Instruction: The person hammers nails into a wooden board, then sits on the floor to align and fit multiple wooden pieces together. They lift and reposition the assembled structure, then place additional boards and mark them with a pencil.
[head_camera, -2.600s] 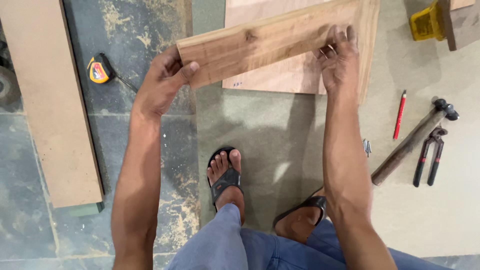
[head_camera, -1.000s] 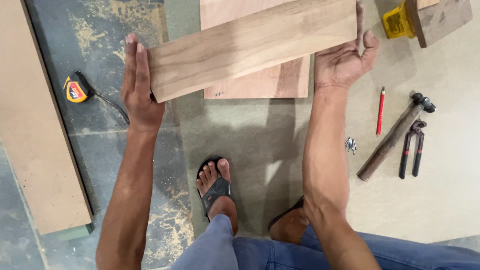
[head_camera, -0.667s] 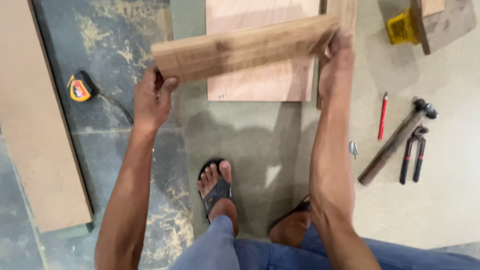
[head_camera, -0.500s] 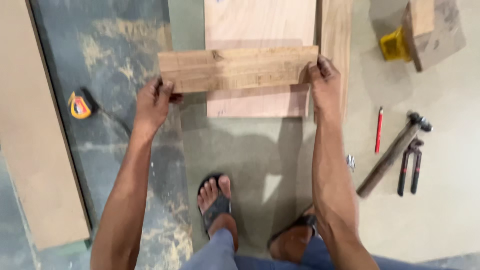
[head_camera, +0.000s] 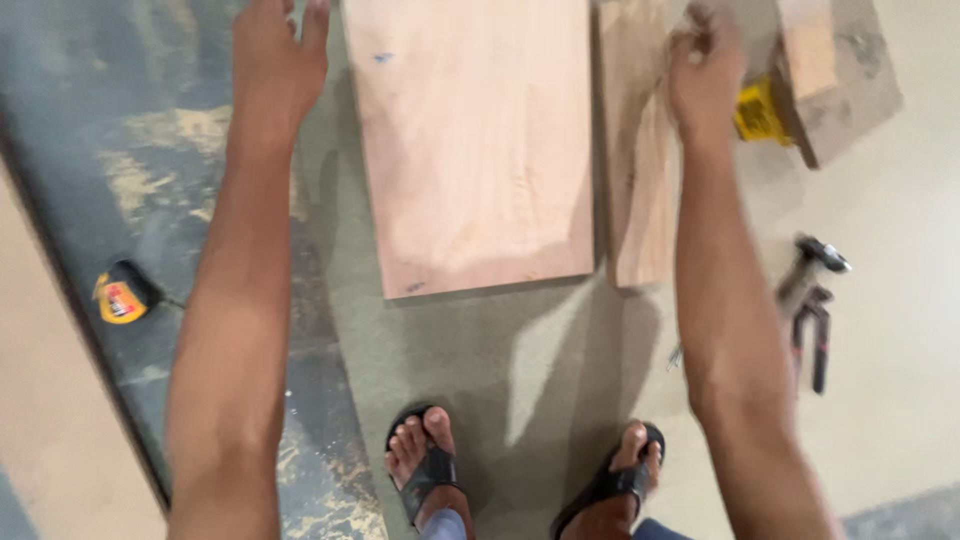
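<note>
Plywood now fills the middle of the view: a pale plywood panel (head_camera: 470, 150) lies flat on the floor (head_camera: 900, 420), and the brown board that both hands carried across it half a second ago no longer shows between them. Where that board went cannot be told; it may lie past the top edge of the view. Both arms are stretched far forward. The left hand (head_camera: 275, 50) is released, fingers spread and straight, holding nothing, above the dark patch of floor just beside the panel's left edge. The right hand (head_camera: 700, 60) is blurred and looks loosely curled over the far end of a narrow plank (head_camera: 635, 180) lying along the panel's right edge; whether it grips the plank or only hovers cannot be told. So the carrying has stopped, and the work has shifted to the far ends of the wood on the floor. A yellow tool (head_camera: 757, 110) and a wood block (head_camera: 825, 70) sit just right of that hand; a hammer (head_camera: 815, 262) and pincers (head_camera: 815, 335) lie nearer, beside the right forearm. A tape measure (head_camera: 120, 297) rests by a long board (head_camera: 50, 420) at the left
</note>
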